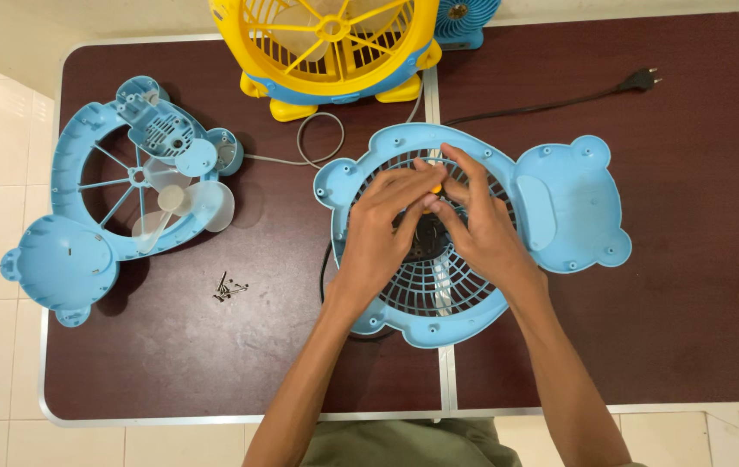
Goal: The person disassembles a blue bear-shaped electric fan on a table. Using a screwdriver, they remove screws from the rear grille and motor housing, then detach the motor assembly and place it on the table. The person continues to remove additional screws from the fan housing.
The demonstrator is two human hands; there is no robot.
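A light blue bear-shaped fan housing [560,207] with a round grille lies flat on the dark brown table [689,285]. Both my hands rest over the grille's middle. My left hand [382,229] and my right hand [477,220] meet with their fingertips pinching a small yellow-orange part [436,188] above a dark motor piece that is mostly hidden under the fingers. Which hand truly holds the small part is unclear.
The other blue fan half [84,199] with pale blades [188,207] lies at the left. A small pile of dark screws [229,290] sits between them. A yellow-and-blue fan [335,52] stands at the back. A black cord with plug [642,80] runs right.
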